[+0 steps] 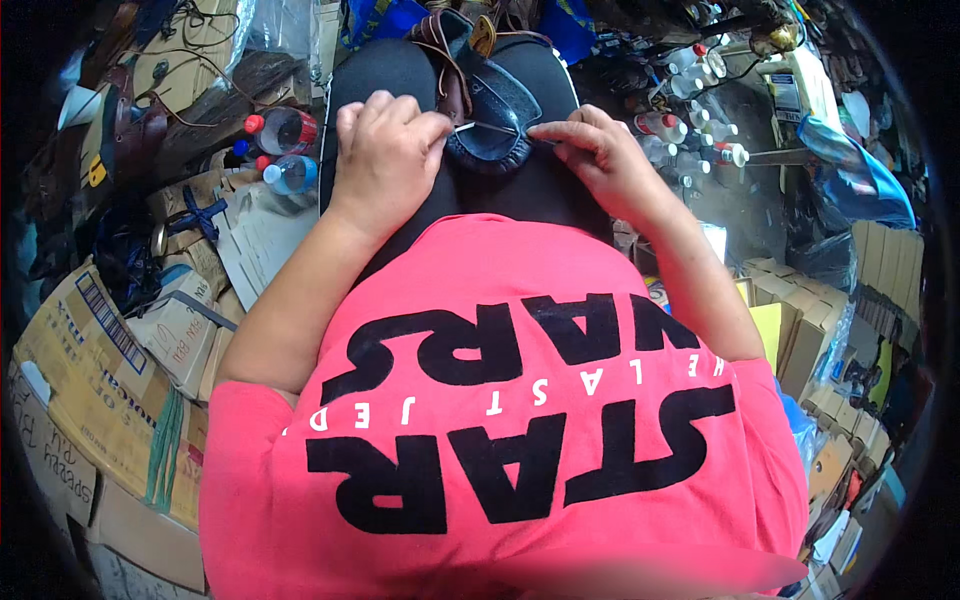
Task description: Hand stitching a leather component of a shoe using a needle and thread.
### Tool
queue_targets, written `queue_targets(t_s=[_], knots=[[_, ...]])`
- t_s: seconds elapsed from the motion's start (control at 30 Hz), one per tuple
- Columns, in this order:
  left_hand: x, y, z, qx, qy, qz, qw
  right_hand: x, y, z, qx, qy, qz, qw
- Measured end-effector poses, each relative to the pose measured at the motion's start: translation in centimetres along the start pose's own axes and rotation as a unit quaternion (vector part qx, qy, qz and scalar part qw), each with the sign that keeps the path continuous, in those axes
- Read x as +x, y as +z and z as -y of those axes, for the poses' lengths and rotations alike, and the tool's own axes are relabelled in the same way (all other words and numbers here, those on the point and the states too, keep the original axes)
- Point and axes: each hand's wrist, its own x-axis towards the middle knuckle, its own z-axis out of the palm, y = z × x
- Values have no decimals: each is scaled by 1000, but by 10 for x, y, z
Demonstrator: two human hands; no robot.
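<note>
A shoe (487, 150) with a black rounded end and brown leather further up rests on my lap between my thighs. A thin, thread-like strand (490, 126) crosses the shoe's opening. My left hand (390, 150) is closed, thumb and forefinger pinching the strand's pale left end beside the shoe. On the other side, my right hand (597, 155) is closed too, its thumb and forefinger pinched together at the shoe's right edge, where the strand ends. Whatever sits between those right fingertips is too small to make out.
Plastic bottles with red and blue caps (285, 135) stand left of my legs; several more bottles (690, 130) are to the right. Brown leather shoes (130, 125) lie at far left. Cardboard boxes (90, 380) crowd the lower left, and stacked cartons (800, 310) the right.
</note>
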Motion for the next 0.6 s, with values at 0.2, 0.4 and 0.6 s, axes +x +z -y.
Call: queue_targets(t_s=[0.2,0.4,0.6], knots=[[14,15,7,-157,15,28,987,15,-8,-21,104,26,86,991],[15,16,7,-135,12,51,990,23,-12,-21,122,13,97,988],[17,16,7,-131,3,62,989,25,-15,-22,140,20,109,984]])
